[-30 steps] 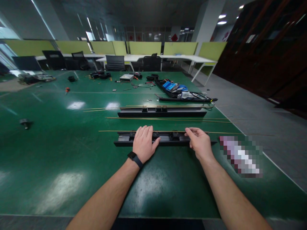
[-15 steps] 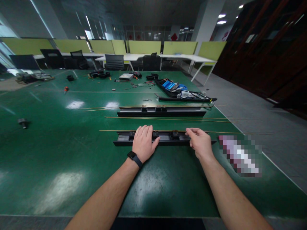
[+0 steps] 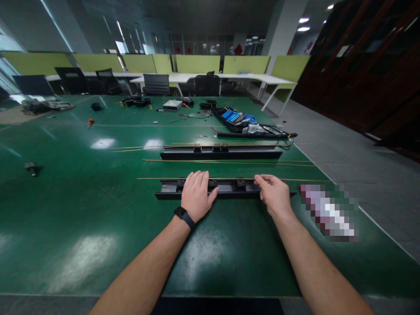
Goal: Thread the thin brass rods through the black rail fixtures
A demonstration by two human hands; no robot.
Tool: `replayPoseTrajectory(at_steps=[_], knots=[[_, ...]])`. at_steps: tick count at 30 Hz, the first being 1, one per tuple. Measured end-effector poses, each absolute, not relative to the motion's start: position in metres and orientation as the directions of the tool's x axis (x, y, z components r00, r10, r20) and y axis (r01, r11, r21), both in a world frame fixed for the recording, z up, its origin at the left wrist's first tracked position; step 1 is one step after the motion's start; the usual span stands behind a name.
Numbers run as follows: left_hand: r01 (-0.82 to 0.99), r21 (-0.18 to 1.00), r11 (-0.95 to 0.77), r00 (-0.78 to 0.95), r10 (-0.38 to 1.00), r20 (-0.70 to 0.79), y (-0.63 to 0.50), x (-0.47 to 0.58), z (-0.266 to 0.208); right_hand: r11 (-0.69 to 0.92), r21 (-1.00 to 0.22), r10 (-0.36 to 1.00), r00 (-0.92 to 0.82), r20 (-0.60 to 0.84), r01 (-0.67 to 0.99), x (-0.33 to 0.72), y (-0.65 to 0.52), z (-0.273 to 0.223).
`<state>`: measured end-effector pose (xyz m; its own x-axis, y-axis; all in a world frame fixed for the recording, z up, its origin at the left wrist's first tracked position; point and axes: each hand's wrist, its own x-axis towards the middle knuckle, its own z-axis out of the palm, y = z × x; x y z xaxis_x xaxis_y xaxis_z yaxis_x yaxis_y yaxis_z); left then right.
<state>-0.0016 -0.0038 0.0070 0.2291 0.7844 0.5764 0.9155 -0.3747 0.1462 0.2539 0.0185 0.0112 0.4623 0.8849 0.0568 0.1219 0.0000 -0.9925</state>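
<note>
Across the near part of the green table lies a black rail [image 3: 226, 195] with a grey channel and several black blocks [image 3: 239, 185] in it. My left hand [image 3: 196, 194], wearing a dark wrist band, rests over the rail left of its middle. Its fingers are stretched forward, with the thumb out to the side, partly hiding the blocks. Above the rail's right part, my right hand [image 3: 274, 192] pinches a thin brass-coloured rod [image 3: 305, 180] between thumb and forefinger. The rod runs along the rail's far edge and sticks out past both ends.
A second black rail [image 3: 221, 155] lies farther back, with loose thin rods [image 3: 183, 161] near it. Behind are an open black bag [image 3: 239, 124], a white box [image 3: 172, 105] and scattered small parts. A pixelated item [image 3: 328, 212] lies at right, a dark metal part [image 3: 32, 168] far left.
The rod seems to have shifted very slightly to the right. Both hands stay in nearly the same place and pose.
</note>
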Motion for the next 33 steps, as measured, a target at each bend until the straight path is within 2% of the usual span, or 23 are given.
replayPoseTrajectory(at_steps=[4,12,20,33], knots=[[0.914,0.149,-0.377,0.229,0.783,0.578,-0.004,-0.002,0.008,0.026,-0.994,0.890,0.450,0.072,0.106,0.252,0.016,0.014],[0.913,0.152,-0.378,0.230,0.786,0.573,-0.004,-0.002,0.008,0.002,-0.978,0.901,0.425,0.092,0.207,0.255,0.017,0.012],[0.914,0.152,-0.376,0.229,0.788,0.572,-0.004,-0.001,0.009,-0.016,-0.991,0.874,0.483,0.050,0.132,0.254,0.019,0.012],[0.910,0.162,-0.381,0.228,0.788,0.572,-0.004,-0.001,0.008,0.000,-0.980,0.905,0.417,0.084,0.197,0.250,0.013,0.021]])
